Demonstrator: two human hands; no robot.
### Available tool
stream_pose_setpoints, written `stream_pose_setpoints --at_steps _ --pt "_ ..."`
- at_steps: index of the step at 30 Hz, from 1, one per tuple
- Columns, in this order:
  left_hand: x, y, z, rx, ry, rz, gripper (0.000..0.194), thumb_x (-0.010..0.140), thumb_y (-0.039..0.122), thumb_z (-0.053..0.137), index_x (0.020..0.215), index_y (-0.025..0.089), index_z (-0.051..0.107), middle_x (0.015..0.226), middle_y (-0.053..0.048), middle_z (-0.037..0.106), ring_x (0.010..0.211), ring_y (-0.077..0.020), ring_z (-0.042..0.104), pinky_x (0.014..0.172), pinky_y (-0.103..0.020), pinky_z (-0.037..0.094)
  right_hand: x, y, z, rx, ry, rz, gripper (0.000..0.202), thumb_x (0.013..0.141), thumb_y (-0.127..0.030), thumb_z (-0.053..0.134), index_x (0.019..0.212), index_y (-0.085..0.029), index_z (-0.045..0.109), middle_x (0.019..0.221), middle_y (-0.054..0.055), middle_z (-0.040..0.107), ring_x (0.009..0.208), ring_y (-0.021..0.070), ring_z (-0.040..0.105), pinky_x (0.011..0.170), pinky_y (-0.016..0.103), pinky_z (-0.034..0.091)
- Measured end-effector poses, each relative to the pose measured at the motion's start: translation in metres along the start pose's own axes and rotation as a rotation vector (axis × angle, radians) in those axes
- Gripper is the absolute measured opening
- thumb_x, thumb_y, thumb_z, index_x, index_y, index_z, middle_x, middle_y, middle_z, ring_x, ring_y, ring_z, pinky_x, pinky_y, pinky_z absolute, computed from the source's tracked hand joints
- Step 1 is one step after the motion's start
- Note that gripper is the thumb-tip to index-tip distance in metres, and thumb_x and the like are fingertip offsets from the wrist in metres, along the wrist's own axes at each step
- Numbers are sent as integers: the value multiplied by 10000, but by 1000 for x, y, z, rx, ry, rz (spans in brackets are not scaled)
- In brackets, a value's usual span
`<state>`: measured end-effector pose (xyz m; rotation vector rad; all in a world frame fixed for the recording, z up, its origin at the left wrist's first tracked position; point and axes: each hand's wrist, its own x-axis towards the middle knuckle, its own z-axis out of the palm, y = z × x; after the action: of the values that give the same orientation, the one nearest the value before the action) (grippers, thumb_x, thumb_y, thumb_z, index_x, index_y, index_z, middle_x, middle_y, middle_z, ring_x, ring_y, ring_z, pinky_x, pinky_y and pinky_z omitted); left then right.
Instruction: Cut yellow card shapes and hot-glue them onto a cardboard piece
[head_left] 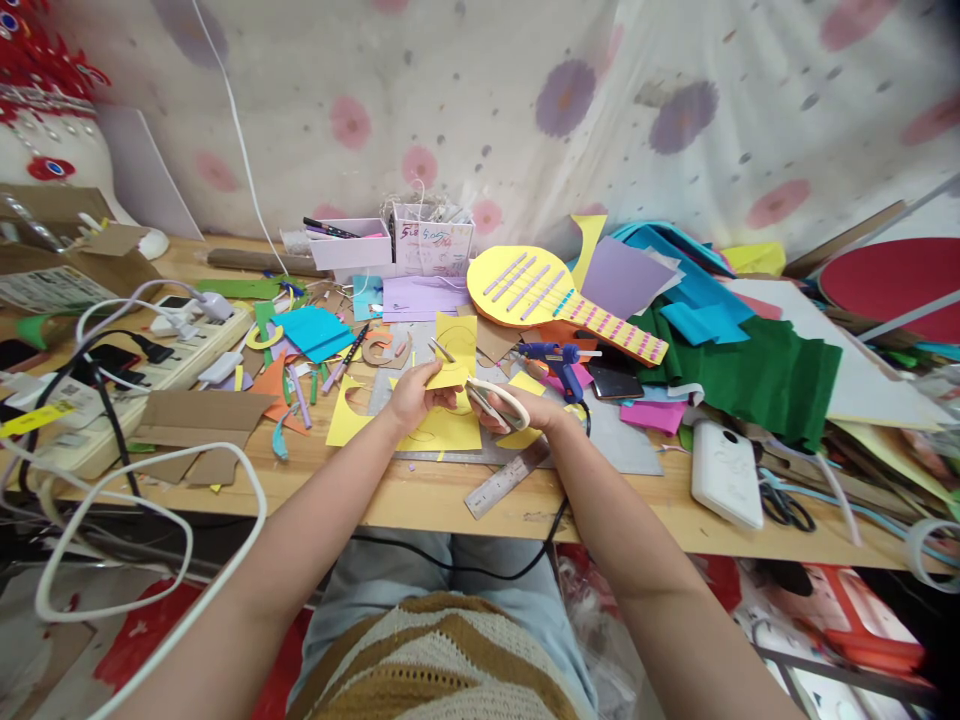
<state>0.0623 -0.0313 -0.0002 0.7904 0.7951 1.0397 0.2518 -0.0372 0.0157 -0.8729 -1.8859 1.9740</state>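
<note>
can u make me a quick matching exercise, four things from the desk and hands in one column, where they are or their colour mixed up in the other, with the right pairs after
Things:
1. scissors
2. raised yellow paper
3. ruler
4. glue gun

Places and colours:
a. lying near the table's front edge
b. in the right hand
c. blue
d. in the left hand

Right pairs: 1-b, 2-d, 3-a, 4-c

Cannot fully see the scissors (500,392), partly covered by the right hand (536,410); cannot read the ruler (504,483); cannot see the red disc (896,285) past the edge.
</note>
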Motion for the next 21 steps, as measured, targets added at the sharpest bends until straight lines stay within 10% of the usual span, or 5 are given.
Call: stream_pose_setpoints --at_steps 8,14,21 --pt "-2 0 2 178 -11 67 325 784 409 497 782 100 596 591 -55 625 450 -128 551 453 -254 466 0 3 -2 75 -21 -10 591 621 -721 542 786 -178 379 538 -70 361 444 58 320 426 224 207" --pt "3 -5 -1 303 232 306 297 684 445 618 655 169 511 607 28 508 521 -91 519 440 -198 457 0 5 -4 95 -36 18 596 637 -716 536 839 -173 395 537 -66 381 439 62 326 426 229 196" --pt "2 0 1 168 262 189 258 588 376 665 677 161 551 598 33 522 531 -88 516 433 -191 454 0 8 -6 115 -68 -36 556 663 -701 532 775 -181 371 548 -60 367 445 56 325 419 227 196"
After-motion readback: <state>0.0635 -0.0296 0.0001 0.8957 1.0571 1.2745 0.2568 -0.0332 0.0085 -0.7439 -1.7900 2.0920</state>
